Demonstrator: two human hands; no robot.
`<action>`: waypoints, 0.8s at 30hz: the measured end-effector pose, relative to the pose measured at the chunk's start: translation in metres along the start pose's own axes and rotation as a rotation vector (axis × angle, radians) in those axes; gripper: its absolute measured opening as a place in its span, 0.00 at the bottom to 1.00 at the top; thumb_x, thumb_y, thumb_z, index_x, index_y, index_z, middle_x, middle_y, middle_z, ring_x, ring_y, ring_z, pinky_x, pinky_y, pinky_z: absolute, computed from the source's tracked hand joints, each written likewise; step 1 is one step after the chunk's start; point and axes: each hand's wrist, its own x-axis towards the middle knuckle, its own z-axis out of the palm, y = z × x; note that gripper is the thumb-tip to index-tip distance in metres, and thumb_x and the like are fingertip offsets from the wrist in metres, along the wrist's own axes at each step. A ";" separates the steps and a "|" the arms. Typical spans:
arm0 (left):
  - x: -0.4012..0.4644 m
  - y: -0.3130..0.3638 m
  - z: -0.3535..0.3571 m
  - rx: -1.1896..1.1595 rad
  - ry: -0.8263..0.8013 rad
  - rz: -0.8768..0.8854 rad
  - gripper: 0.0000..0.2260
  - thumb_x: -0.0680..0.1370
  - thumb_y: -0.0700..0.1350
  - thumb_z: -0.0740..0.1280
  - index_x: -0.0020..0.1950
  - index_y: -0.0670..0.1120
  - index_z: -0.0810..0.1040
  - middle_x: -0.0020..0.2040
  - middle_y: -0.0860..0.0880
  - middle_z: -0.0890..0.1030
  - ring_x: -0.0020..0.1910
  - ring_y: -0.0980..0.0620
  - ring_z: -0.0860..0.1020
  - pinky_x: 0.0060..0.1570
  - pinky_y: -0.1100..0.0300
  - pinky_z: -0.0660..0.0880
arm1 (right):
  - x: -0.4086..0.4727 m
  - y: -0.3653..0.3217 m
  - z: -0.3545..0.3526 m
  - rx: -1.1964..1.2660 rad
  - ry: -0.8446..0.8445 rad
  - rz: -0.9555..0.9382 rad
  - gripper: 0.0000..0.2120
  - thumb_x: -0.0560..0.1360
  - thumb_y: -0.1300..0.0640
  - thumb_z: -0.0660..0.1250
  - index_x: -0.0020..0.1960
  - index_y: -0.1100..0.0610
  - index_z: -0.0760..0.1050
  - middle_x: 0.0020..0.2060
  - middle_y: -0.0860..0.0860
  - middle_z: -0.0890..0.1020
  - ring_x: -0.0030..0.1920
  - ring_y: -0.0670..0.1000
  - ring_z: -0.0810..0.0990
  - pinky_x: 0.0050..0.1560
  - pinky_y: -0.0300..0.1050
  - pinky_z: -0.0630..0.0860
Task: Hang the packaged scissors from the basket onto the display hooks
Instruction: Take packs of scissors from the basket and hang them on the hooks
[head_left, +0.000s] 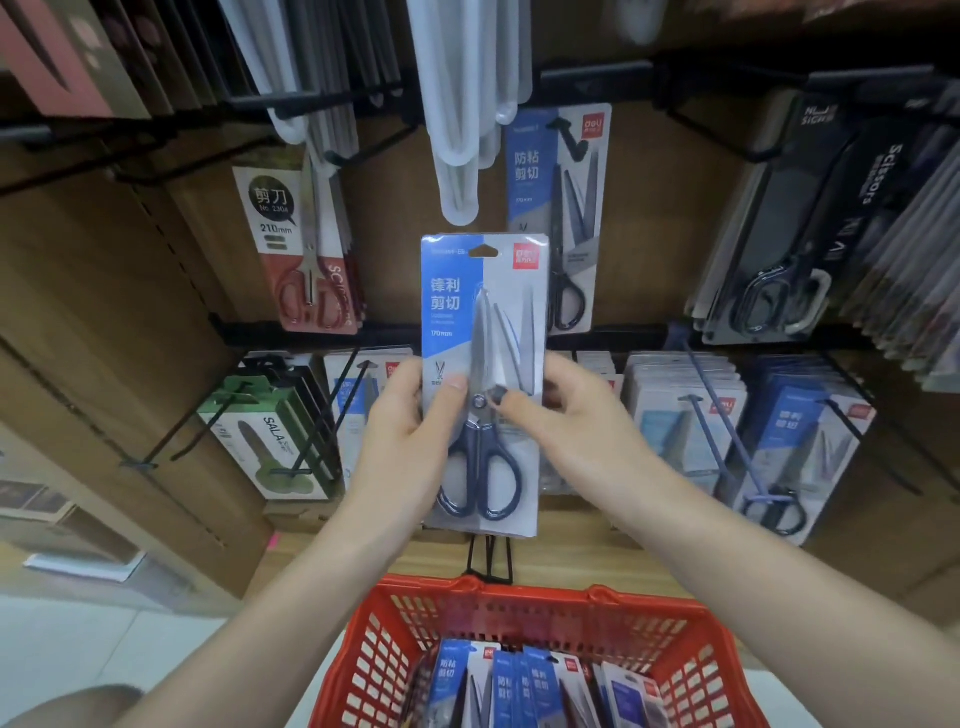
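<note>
Both the left hand (410, 415) and right hand (566, 410) pinch the blue-handled scissors pack (485, 384) upright above the red basket (519, 618), so its hang hole (484, 253) should probably meet a matching hook squarely before sliding on.

Obstacles: white hangers (460, 156) overhead; packed hooks left (306, 249) and right (563, 218). Free room: bare board between rows; open basket (519, 603) mouth near.
</note>
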 end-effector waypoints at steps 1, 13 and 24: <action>-0.003 0.001 0.000 0.028 -0.014 0.018 0.06 0.84 0.48 0.65 0.58 0.54 0.80 0.50 0.54 0.87 0.49 0.58 0.86 0.46 0.65 0.80 | -0.002 -0.001 -0.002 0.022 0.026 -0.025 0.13 0.82 0.61 0.68 0.60 0.46 0.82 0.53 0.40 0.87 0.54 0.40 0.85 0.50 0.33 0.80; -0.009 0.091 -0.029 1.133 0.206 1.047 0.25 0.83 0.40 0.66 0.78 0.35 0.68 0.78 0.38 0.67 0.78 0.39 0.66 0.80 0.45 0.62 | -0.022 -0.018 -0.043 0.089 0.142 -0.207 0.14 0.83 0.62 0.64 0.54 0.46 0.84 0.51 0.49 0.87 0.53 0.46 0.86 0.50 0.37 0.81; 0.037 0.158 -0.011 2.362 -0.064 0.932 0.29 0.85 0.47 0.38 0.82 0.32 0.36 0.85 0.34 0.43 0.85 0.38 0.41 0.82 0.43 0.35 | -0.014 -0.045 -0.047 0.066 0.207 -0.241 0.11 0.80 0.59 0.66 0.54 0.46 0.84 0.48 0.46 0.88 0.51 0.47 0.86 0.50 0.41 0.82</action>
